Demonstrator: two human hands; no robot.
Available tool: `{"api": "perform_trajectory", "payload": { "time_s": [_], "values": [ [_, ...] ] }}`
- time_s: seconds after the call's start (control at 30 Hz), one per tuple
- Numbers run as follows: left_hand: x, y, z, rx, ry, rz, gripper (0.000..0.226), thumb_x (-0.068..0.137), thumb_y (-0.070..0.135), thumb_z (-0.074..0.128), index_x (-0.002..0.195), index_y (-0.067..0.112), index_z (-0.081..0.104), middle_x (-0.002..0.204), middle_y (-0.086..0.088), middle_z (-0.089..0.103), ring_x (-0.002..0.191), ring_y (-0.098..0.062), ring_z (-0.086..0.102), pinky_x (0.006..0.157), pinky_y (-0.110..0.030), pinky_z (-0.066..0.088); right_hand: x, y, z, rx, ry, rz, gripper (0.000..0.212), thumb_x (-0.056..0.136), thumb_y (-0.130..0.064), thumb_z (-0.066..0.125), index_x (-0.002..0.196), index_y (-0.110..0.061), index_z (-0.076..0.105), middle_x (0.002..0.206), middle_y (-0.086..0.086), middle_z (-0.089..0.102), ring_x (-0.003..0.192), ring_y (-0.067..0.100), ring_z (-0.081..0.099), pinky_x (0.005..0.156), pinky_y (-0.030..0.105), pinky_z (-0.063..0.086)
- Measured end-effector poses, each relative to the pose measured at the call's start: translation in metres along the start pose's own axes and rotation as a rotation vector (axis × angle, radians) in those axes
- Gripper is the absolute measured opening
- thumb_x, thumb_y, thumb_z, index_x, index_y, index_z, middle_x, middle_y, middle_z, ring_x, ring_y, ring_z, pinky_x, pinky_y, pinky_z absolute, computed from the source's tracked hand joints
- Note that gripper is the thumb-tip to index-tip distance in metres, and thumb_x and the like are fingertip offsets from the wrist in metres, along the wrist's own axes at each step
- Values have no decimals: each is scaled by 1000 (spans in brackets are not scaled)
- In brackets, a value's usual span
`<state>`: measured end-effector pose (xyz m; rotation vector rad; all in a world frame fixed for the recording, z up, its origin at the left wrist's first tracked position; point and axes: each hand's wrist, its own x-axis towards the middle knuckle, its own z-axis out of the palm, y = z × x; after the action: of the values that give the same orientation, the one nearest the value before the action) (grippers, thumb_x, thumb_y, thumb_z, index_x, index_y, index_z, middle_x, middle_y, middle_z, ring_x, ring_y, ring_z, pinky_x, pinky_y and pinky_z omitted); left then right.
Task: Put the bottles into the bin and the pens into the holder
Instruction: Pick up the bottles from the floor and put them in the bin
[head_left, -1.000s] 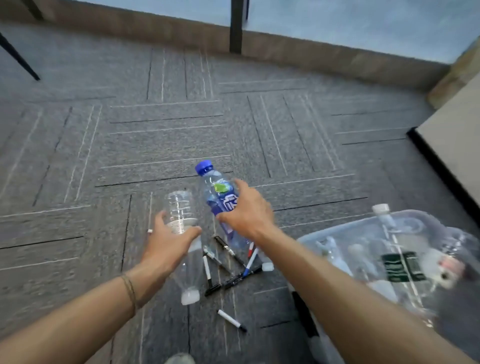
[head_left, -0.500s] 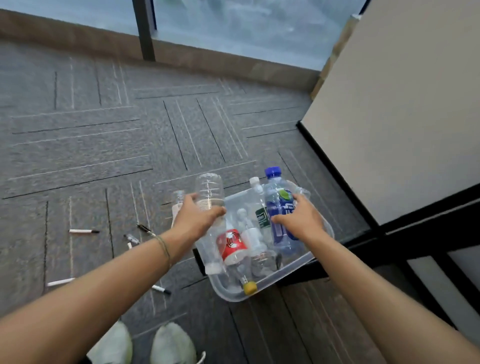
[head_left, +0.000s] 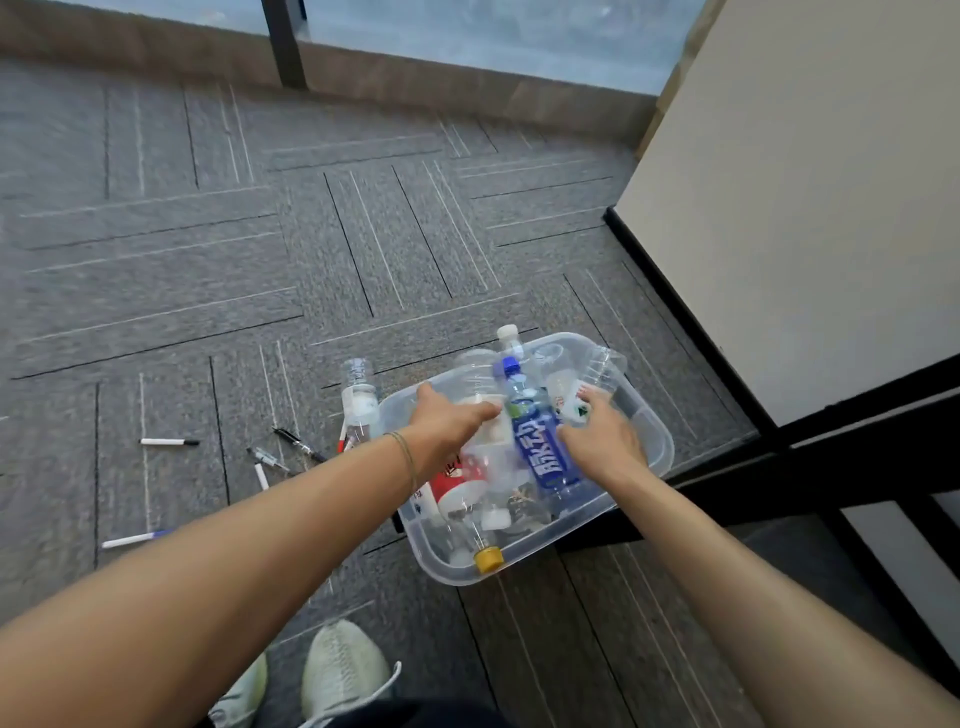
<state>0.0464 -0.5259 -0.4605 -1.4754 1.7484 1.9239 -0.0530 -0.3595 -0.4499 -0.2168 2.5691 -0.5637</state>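
Note:
A clear plastic bin (head_left: 652, 452) stands on the carpet and holds several bottles. My left hand (head_left: 447, 421) is over the bin's left side, shut on a clear bottle (head_left: 475, 366) held base-up. A blue-labelled bottle (head_left: 540, 447) lies on the pile inside the bin. My right hand (head_left: 605, 441) rests just right of it with fingers spread, holding nothing. One more clear bottle (head_left: 358, 400) lies on the floor left of the bin. Several pens lie on the carpet, among them a white one (head_left: 169, 442), a black one (head_left: 298, 444) and another white one (head_left: 132, 539). No pen holder is in view.
A pale panel with a black frame (head_left: 805, 208) stands close on the right of the bin. A low wall and a window run along the back. My shoes (head_left: 343, 670) are at the bottom. Open carpet lies to the left.
Both hands carried the bottles from the floor over to the bin. The blue-labelled bottle now lies in the bin and my right hand has let go of it. The left hand has lowered its bottle.

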Motion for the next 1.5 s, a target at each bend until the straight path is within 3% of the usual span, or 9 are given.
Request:
{"api": "perform_trajectory", "payload": {
  "time_s": [0.1,0.2,0.43,0.67,0.8,0.97,1.1,1.3,1.5],
  "values": [
    [2,-4,6,18,-32,-44,81,92,26,71,153,12,19,113,-14,59,85,-24,64,81,-46,60,-2,-5,-4,-1,22,-36,60,91,-23,61,149,-26,45,134,9,63,118,32,60,95,38,46],
    [7,-8,-4,76,-44,-37,76,95,23,65,155,15,20,109,-14,61,87,-25,62,74,-45,59,-6,-15,-6,-2,11,-86,61,94,-19,58,152,-25,40,129,6,60,108,28,58,84,34,42],
    [7,-17,-53,154,34,9,62,94,28,58,151,19,35,107,-4,58,107,-32,66,77,-39,56,-19,-62,15,5,39,-244,62,91,-20,60,151,-26,44,144,8,56,129,27,54,105,42,42],
    [30,-45,-138,94,208,3,45,79,31,60,121,22,50,106,-14,69,84,-30,64,69,-36,51,-21,-156,80,-34,-42,-465,59,90,-17,57,148,-21,48,136,11,57,125,30,55,104,42,44],
    [58,-82,-193,96,292,-52,55,85,29,57,138,17,47,107,-14,67,93,-35,68,67,-31,49,-1,-201,150,-136,-149,-513,60,90,-16,57,149,-20,47,139,13,55,126,32,54,103,40,44],
    [100,-142,-243,67,345,-130,57,88,25,58,143,17,45,115,-20,68,84,-29,61,71,-32,46,51,-227,246,-368,-292,-479,54,94,-20,52,147,-17,45,147,20,45,126,39,54,101,43,45],
    [129,-177,-269,82,336,-164,57,92,21,56,148,19,41,79,-2,56,62,-18,48,57,-27,40,94,-222,309,-493,-326,-325,58,95,-25,51,150,-17,37,156,23,29,128,44,50,104,47,44],
    [156,-207,-281,129,299,-152,57,96,15,52,151,19,37,81,-2,56,56,-14,40,49,-28,33,122,-197,363,-632,-187,-137,94,97,-29,54,160,-31,-15,155,31,22,124,49,51,85,55,47],
    [140,-179,-277,127,256,-104,58,98,18,53,153,21,36,88,-9,63,67,-18,47,65,-39,42,96,-212,347,-542,-160,-222,97,95,-28,61,161,-36,-10,147,28,32,114,43,58,74,46,41]
  ]
}}
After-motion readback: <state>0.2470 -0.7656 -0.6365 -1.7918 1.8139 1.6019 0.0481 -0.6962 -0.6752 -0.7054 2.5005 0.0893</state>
